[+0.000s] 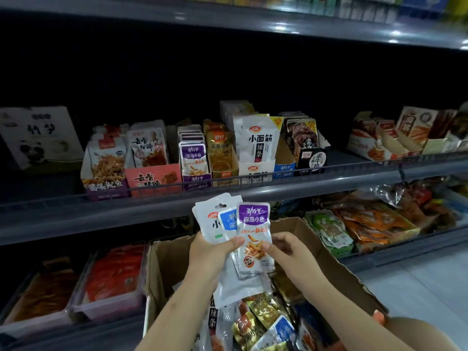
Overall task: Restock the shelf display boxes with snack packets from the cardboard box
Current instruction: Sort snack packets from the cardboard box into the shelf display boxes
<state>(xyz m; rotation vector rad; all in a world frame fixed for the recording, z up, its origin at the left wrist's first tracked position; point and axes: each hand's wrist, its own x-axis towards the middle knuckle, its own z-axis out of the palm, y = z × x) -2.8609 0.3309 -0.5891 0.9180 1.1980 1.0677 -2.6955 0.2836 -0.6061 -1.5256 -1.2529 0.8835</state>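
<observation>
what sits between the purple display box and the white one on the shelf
In the head view, a gold display box of gold packets stands between the purple display box and the white display box.

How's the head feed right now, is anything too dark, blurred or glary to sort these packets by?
Head view: the purple packet in the hands is sharp and readable; the back of the shelf is near black; glare spots sit on the upper shelf edge; the far-right display boxes are blurred, and shelf lines bow from the wide lens.
</observation>
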